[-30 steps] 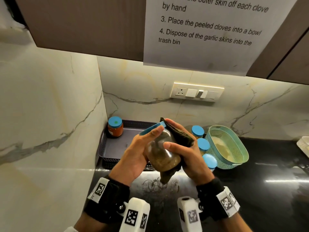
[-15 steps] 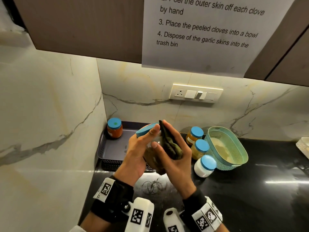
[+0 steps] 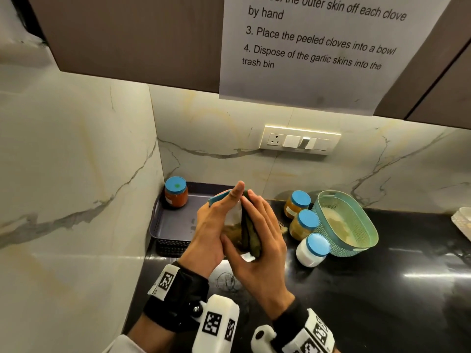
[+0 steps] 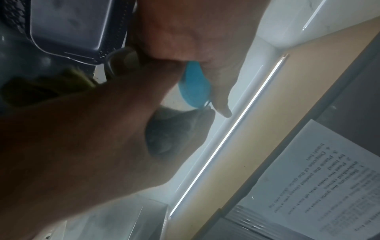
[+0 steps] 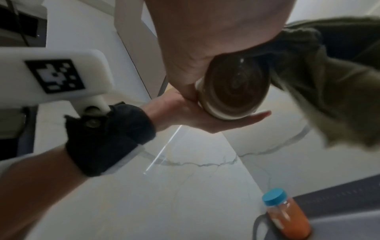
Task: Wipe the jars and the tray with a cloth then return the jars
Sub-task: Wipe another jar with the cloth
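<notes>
My left hand [image 3: 212, 225] grips a glass jar [image 3: 232, 226] of brown powder by its neck, with the index finger lying along the blue lid [image 3: 216, 198]. The jar is held tilted above the front of the dark tray [image 3: 169, 226]. With my right hand [image 3: 265, 243] I hold a folded olive cloth [image 3: 251, 239] against the jar's right side, thumb under the jar. The right wrist view shows the jar's base [image 5: 234, 91] with the cloth [image 5: 329, 97] beside it. A red jar [image 3: 175, 192] stands in the tray's back left corner.
Three blue-lidded jars stand on the black counter right of the tray: two amber ones [image 3: 297, 205] [image 3: 304, 225] and a white one [image 3: 312, 249]. A teal basket [image 3: 356, 225] leans behind them. Marble walls close in the left and back.
My right hand has slid the cloth along the jar's side and turned palm inward. Both hands and the jar have shifted a little left and away from the three jars.
</notes>
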### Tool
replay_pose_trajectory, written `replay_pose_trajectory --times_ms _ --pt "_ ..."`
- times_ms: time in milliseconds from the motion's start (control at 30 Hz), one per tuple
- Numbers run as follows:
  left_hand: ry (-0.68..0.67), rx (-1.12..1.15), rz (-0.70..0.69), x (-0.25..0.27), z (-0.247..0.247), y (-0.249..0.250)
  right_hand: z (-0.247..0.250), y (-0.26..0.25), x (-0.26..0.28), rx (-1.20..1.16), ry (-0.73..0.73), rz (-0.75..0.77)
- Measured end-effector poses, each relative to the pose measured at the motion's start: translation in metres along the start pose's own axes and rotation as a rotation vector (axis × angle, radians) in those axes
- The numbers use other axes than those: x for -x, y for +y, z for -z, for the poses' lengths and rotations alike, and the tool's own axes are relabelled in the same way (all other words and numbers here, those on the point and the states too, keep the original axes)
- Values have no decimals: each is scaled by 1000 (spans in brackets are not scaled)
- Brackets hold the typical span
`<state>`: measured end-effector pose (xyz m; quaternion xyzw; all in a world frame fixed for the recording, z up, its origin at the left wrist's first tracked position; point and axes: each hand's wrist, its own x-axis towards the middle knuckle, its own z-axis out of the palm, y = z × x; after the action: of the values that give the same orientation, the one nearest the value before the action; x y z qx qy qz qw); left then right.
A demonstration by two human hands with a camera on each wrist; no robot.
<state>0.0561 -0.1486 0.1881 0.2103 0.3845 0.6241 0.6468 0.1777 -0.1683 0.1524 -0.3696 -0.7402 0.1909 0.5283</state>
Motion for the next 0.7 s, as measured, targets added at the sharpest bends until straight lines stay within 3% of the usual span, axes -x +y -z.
replay_pose_trajectory --times_ms 100,200,300,367,433,533,700 --pt "-21 -40 23 -1 -2 0 5 3 -7 -137 26 -95" --pt "-113 -115 23 2 2 8 24 3 -24 -480 27 -387" --pt "-212 -130 35 5 3 15 39 5 -35 -804 -88 -672" --pt "-249 -121 30 6 1 14 40 4 -35 -903 -153 -741" --pt "-241 -82 40 7 0 13 34 -5 -29 -825 -87 -664" --pt "-201 -46 32 7 -1 10 24 -19 -16 -629 59 -381" --pt "-190 -16 -6 11 3 4 13 -17 -5 -256 75 0"
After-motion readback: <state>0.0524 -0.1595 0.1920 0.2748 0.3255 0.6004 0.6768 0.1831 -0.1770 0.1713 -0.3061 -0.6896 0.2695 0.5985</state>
